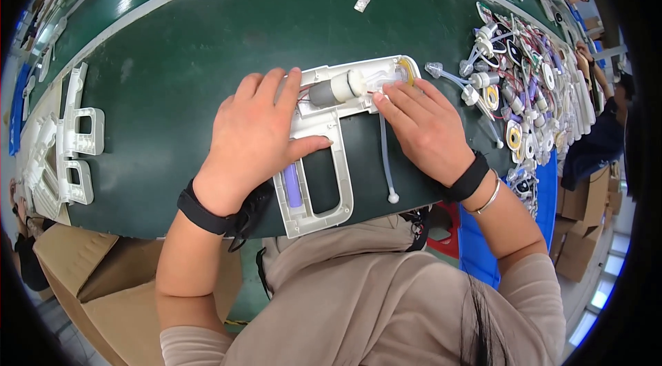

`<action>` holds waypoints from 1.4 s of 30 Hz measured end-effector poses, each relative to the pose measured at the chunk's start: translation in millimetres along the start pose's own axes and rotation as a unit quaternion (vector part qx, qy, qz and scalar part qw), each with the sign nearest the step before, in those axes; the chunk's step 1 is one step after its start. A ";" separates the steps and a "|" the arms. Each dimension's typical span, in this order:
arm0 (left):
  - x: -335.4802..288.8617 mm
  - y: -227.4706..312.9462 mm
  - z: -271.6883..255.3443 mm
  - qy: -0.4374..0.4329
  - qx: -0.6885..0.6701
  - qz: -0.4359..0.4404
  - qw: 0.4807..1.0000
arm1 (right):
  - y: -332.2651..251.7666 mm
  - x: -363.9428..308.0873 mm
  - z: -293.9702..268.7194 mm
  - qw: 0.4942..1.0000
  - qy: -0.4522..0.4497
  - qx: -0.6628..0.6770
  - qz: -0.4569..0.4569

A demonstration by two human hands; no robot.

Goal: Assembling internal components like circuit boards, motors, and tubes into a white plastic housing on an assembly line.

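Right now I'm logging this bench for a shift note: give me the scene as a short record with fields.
surface: green bench
left hand: pressing flat on white shell
right hand: fingertips at the shell's top edge
in shell: grey motor, purple cell
hanging off shell: clear tube
right of hands: parts pile
far left: spare shells

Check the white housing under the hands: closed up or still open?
Open. The white housing lies flat with no cover on it: the grey motor, red wires and a purple cylinder show inside. Left hand and right hand press on it.
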State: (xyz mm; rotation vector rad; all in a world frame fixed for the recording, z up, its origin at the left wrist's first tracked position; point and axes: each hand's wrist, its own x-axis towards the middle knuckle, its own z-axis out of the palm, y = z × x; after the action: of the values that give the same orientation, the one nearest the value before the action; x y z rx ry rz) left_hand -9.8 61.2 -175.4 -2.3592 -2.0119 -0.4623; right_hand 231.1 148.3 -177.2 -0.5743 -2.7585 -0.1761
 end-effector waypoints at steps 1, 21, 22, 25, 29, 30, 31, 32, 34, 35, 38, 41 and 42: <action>-0.8 -1.0 0.2 0.007 0.004 -0.005 1.000 | 0.2 -2.1 4.6 1.000 0.007 -0.001 -0.001; -3.2 -8.0 3.1 0.012 -0.116 0.020 0.993 | 14.4 50.4 22.6 0.880 0.025 0.460 0.118; -0.9 -11.1 1.0 0.011 -0.116 0.021 0.993 | 12.0 51.8 26.8 0.866 0.052 0.477 0.138; 1.8 -19.6 -3.7 -0.046 -0.212 0.008 0.976 | 6.1 50.1 31.9 0.873 0.079 0.455 0.156; -0.3 -23.0 -4.8 -0.064 -0.201 0.053 0.976 | 4.2 50.0 37.2 0.902 0.047 0.411 0.123; -0.9 -22.0 -4.2 -0.061 -0.170 0.062 0.982 | 2.4 49.8 38.1 0.928 0.061 0.356 0.093; -0.9 -19.4 -3.9 -0.062 -0.170 0.061 0.982 | 0.7 50.5 38.3 0.949 0.076 0.299 0.060; -0.5 -15.2 -2.9 -0.052 -0.114 0.051 0.991 | -0.5 50.7 37.7 0.949 0.075 0.300 0.059; -2.1 -12.1 -2.5 -0.044 -0.060 0.042 0.996 | -1.3 50.6 35.2 0.958 0.059 0.272 0.068; -3.9 -12.2 -4.5 0.007 -0.044 0.016 0.999 | -1.8 49.8 31.9 0.958 0.058 0.272 0.070; -22.2 6.9 -25.5 0.065 -0.044 -0.049 0.996 | -4.9 41.5 17.1 0.938 0.111 0.317 0.088; -59.3 49.5 -24.3 -0.027 -0.086 -0.071 0.993 | 3.4 27.2 8.5 0.975 0.044 0.214 0.049; -65.5 63.4 -13.2 -0.072 -0.062 -0.073 0.993 | 5.0 27.3 13.2 0.974 0.047 0.215 0.048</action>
State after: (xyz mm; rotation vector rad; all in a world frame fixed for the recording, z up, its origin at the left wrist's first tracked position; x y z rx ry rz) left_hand 39.8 -15.8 -166.0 -2.3906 -2.2951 -0.4442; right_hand 205.6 165.3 -180.3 -0.5585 -2.5536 0.3973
